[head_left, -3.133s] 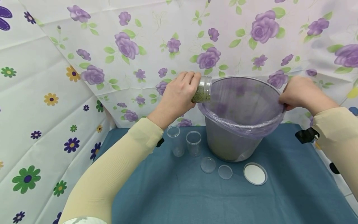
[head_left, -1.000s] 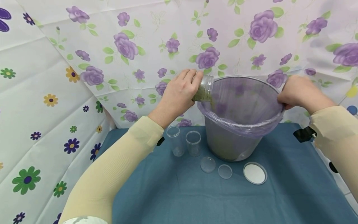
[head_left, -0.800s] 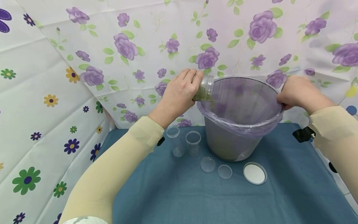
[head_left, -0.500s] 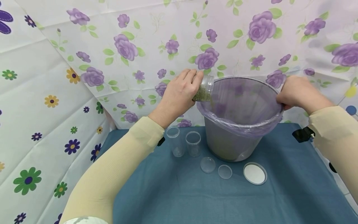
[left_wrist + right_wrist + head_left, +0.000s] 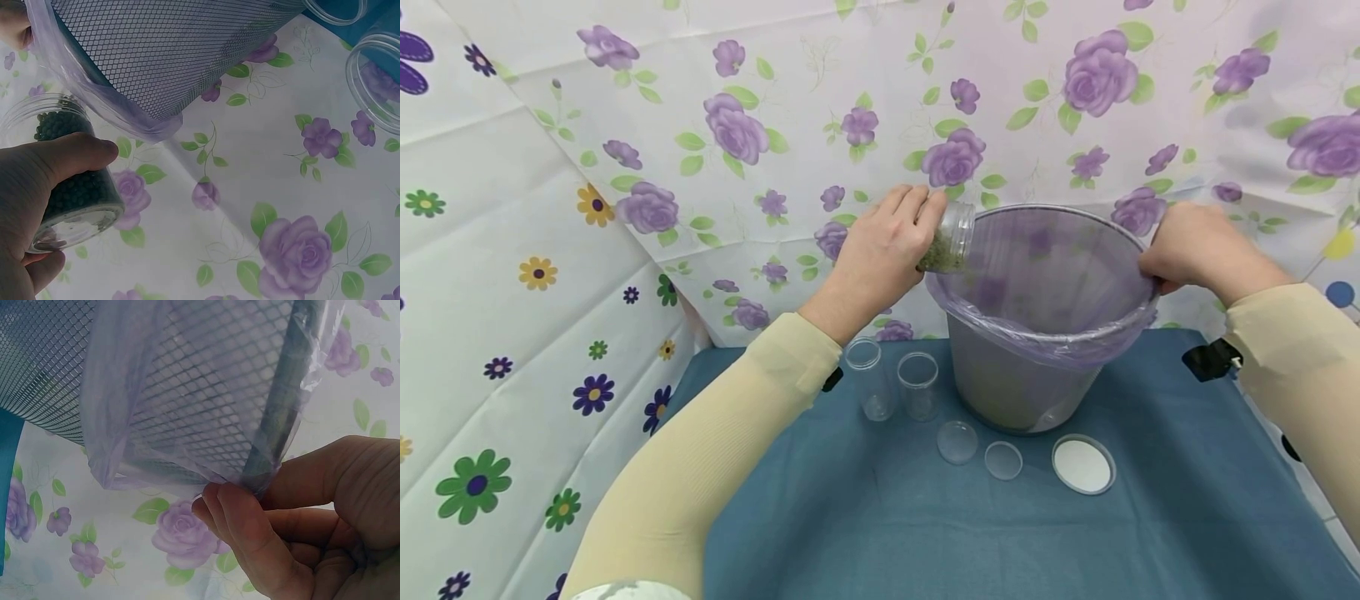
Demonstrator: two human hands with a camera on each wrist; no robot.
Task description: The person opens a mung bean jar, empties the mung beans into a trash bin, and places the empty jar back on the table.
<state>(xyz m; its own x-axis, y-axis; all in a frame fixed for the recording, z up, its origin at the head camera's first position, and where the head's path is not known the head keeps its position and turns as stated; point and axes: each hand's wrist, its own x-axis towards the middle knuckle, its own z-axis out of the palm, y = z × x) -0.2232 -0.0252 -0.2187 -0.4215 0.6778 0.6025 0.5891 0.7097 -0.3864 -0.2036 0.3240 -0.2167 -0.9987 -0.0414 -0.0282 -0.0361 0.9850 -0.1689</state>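
Observation:
My left hand (image 5: 887, 242) grips a clear jar (image 5: 957, 237) partly filled with small round green beans (image 5: 78, 190). The jar lies tilted on its side, its open mouth at the left rim of a mesh wastebasket (image 5: 1022, 392). A purple plastic bag (image 5: 1045, 350) lines the basket and folds over its rim. At the opposite side, my right hand (image 5: 1206, 250) pinches the bagged rim between thumb and fingers, as the right wrist view shows. The bottom inside the basket is hidden in the head view.
Two clear jars without lids, a taller jar (image 5: 872, 383) and a shorter jar (image 5: 919, 387), stand left of the basket. Two clear lids (image 5: 957, 442) and a white-lined lid (image 5: 1082, 465) lie in front on the blue tablecloth (image 5: 925, 533). Flowered sheeting (image 5: 805, 108) hangs behind.
The jar has shifted slightly right, its mouth now closer over the rim. Beans fell from it about a second ago; none are clearly seen falling now. The right hand keeps its hold.

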